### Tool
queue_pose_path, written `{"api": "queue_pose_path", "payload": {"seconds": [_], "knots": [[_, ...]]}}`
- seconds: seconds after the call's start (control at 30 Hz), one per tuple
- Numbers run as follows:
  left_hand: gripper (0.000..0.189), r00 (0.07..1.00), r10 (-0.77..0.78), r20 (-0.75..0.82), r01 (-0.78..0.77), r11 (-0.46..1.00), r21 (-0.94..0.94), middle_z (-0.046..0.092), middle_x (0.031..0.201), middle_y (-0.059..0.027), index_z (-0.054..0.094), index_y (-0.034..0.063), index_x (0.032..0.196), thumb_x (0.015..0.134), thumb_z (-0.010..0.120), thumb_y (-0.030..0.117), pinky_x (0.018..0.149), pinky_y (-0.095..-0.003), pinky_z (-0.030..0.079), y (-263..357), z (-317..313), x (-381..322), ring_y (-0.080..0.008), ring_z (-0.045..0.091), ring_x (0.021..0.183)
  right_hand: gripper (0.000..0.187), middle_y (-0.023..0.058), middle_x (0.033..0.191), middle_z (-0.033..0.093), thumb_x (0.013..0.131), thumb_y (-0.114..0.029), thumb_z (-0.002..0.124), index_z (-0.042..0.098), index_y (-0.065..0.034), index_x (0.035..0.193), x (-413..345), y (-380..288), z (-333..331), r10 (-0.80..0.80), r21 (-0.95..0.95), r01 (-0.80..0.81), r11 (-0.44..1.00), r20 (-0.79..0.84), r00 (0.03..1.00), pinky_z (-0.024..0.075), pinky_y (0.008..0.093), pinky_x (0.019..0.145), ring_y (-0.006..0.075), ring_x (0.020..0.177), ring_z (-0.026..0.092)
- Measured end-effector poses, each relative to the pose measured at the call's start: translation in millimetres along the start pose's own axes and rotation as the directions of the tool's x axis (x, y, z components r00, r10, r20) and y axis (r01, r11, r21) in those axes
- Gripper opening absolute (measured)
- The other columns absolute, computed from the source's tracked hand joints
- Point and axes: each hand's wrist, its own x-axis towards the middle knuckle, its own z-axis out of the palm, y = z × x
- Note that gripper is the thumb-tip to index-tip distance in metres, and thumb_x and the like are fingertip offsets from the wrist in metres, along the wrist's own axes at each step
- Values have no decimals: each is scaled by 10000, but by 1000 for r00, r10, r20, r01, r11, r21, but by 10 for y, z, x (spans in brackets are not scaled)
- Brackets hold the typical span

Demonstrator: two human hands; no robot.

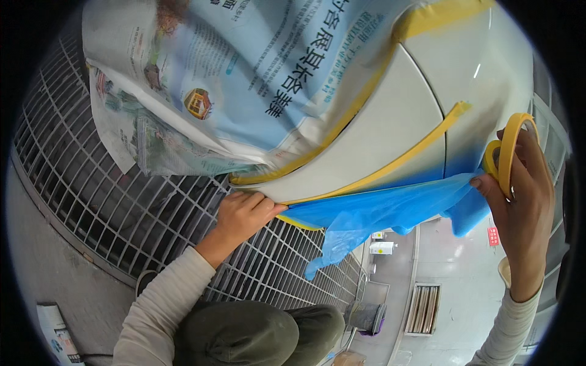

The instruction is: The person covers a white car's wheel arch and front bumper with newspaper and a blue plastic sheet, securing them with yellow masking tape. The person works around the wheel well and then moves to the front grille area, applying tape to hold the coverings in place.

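Observation:
A white painted vehicle panel (357, 142) with blue overspray curves across the view, a strip of yellow masking tape (403, 156) along it. Blue masking film (389, 203) hangs from its lower edge, with a loose tail. My left hand (245, 212) pinches the film and tape edge at the panel's pointed left end. At the right, my right hand (522, 183) holds yellow masking tape rolls (506, 155), thumb and fingers around them, beside the film's right end. Newspaper (219, 82) bordered by yellow tape covers the part above.
Metal floor grating (114, 183) lies beneath the panel. My bent knees (238, 331) are below. White containers (382, 248), a dark bucket (366, 315) and a wall vent (423, 309) stand beyond. A rolled printed paper (58, 334) lies at the lower left.

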Motion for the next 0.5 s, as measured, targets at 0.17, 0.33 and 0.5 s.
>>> {"api": "queue_pose_path", "payload": {"seconds": [0.17,0.33,0.5], "knots": [[334,994,50,-97,-52,998,-23,554,648,2,624,123,716,791,900,295,536,-313,491,55,-26,193,-185,609,567,557,183,1063,631,754,-523,791,689,13,868,35,82,-71,-46,207,33,978,59,997,586,359,719,293,879,693],[309,986,158,-61,-154,986,65,564,689,16,582,140,762,906,795,310,607,-290,468,135,-116,390,-146,625,626,670,214,1084,623,749,-651,720,681,15,813,-125,206,-35,-132,161,116,980,88,987,582,412,819,359,981,685],[320,994,89,-67,-88,996,12,587,697,14,586,135,755,883,814,319,615,-294,493,226,-64,412,-152,638,634,707,241,1220,675,850,-687,669,694,18,801,-474,437,-52,-115,115,94,989,196,974,602,450,909,394,1098,699]]}}
